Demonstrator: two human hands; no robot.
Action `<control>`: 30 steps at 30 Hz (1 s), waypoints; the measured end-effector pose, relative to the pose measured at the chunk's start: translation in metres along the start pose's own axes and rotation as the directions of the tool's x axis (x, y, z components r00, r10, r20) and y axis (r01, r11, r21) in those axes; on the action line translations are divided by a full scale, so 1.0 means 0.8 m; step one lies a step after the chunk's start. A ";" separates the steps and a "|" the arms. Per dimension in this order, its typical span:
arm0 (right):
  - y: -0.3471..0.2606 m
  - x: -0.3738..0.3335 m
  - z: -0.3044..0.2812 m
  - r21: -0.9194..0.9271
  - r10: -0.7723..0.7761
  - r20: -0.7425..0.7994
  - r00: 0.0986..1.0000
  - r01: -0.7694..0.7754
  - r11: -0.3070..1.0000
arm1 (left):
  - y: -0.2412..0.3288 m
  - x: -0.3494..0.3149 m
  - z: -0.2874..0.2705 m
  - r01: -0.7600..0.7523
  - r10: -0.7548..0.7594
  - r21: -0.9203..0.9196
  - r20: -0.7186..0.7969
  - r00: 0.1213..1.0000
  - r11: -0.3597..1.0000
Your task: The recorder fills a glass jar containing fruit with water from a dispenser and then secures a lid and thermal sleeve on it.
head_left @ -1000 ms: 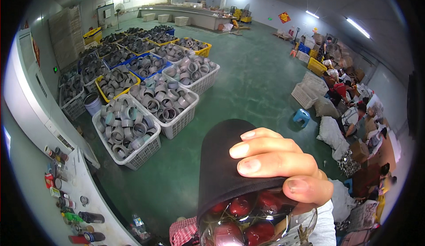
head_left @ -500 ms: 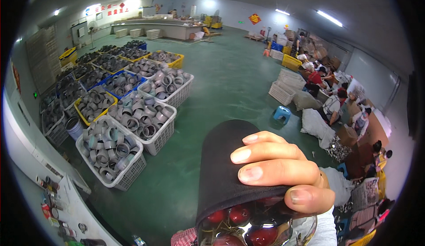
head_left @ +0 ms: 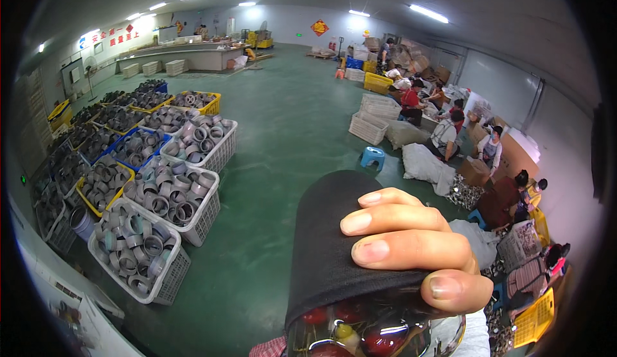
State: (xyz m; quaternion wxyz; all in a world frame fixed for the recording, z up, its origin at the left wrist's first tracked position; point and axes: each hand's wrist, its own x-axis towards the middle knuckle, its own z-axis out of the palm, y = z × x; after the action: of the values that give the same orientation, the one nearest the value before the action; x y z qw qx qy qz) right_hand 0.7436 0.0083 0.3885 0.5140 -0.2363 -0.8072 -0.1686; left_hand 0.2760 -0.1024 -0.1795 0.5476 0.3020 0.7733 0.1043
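Observation:
My right hand [head_left: 418, 248] reaches in from the lower right, its fingers wrapped over a clear glossy container with a black rounded cover [head_left: 334, 228]. Fingertips press on the black cover, and the lowest finger lies at its lower edge. Through the clear part below show red cherries [head_left: 382, 341] with thin stems and a small yellow-green piece [head_left: 346, 334]. The thumb is hidden. Behind the hand shows a white sleeve [head_left: 472, 331]. My left hand is not in view. Red checked cloth [head_left: 268, 347] appears at the lower edge, beside the container.
Crates of grey pipe rings [head_left: 170, 273] stand in rows at left on the green floor [head_left: 270, 132]. Along the right, several people [head_left: 447, 135] sit among sacks [head_left: 427, 167], cartons [head_left: 474, 172] and piles of small parts. A blue stool [head_left: 373, 158] and white crates [head_left: 368, 127] stand ahead of them.
My view has turned to the right, so the room has slid left in the picture. The hand keeps its hold on the container. A yellow-green piece now shows among the cherries.

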 end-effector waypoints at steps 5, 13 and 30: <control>-0.014 0.010 -0.007 -0.067 0.037 -0.017 0.999 -0.038 0.997 | -0.122 0.122 0.002 -0.425 0.577 0.689 0.011 0.817 0.587; -0.032 0.008 -0.001 -0.136 0.052 -0.101 0.994 -0.065 0.988 | -0.156 0.180 -0.008 -0.485 0.482 0.751 0.254 0.839 0.448; -0.036 0.015 0.000 -0.167 0.020 -0.050 0.999 -0.028 0.986 | -0.164 0.198 0.004 -0.245 0.759 0.936 -0.034 0.650 0.252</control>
State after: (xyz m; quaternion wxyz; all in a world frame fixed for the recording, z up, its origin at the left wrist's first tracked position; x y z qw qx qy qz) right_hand 0.7233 -0.0131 0.3986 0.5135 -0.2842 -0.7748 -0.2352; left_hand 0.1982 -0.1151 -0.3698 0.0274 0.7395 0.6700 -0.0589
